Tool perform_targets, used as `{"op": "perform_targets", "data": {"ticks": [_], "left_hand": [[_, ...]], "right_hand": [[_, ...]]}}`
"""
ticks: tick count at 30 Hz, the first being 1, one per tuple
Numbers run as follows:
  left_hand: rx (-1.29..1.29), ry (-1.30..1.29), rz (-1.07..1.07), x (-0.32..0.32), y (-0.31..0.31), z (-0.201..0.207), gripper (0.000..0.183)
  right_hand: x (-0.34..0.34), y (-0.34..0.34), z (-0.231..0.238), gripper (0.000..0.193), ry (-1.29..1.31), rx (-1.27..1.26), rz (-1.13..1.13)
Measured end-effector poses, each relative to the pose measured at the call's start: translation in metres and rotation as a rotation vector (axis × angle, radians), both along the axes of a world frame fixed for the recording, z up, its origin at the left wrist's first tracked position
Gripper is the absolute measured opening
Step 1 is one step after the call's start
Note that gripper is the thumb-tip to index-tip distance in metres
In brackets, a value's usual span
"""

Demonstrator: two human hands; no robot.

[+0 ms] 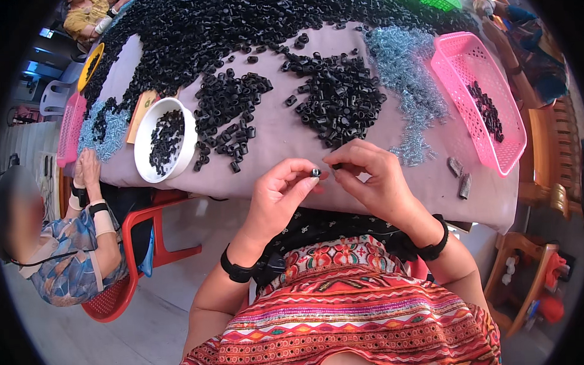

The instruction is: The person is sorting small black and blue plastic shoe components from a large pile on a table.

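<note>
Just past the table's near edge, my left hand (pixel 278 189) pinches a small black cylindrical piece (pixel 315 172) with a shiny pale end, between thumb and forefinger. My right hand (pixel 379 182) is close by on the right, its thumb and forefinger pinching another small black piece (pixel 337 166). The two pieces are slightly apart. Beyond my hands lies a heap of short black tube-like pieces (pixel 341 103), with a looser heap of similar pieces (pixel 228 107) to its left. Right of these spreads a strip of small bluish, glossy pieces (pixel 407 82), too fine to make out exactly.
A white bowl (pixel 192 138) and a pink basket (pixel 506 152) hold small black parts. Two dark grey lumps (pixel 464 186) lie near the right edge. A large black pile (pixel 235 20) covers the far table. At left, a person (pixel 76 254) sits on a red chair (pixel 130 252).
</note>
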State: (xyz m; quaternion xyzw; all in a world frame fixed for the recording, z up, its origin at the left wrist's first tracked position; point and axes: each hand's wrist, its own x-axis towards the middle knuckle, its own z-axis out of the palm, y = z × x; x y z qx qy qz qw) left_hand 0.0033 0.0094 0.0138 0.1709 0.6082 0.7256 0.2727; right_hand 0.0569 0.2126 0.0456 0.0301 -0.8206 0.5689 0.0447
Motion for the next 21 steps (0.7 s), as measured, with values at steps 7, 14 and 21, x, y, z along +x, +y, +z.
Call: {"op": "perform_targets", "data": {"ticks": [7,14,21], "left_hand": [[0.0,0.002,-0.029,-0.007,0.003,0.002,0.016],[0.026,-0.049,-0.05,-0.006,0.006,0.007,0.017],[-0.001,0.012,-0.062,-0.004,0.006,0.005,0.017]], "right_hand": [[0.0,0.007,0.008,0.028,0.094,0.076,0.061],[-0.001,0.005,0.014,0.017,0.032,-0.062,-0.075],[-0.002,0.004,0.02,0.016,-0.023,0.071,0.033]]}}
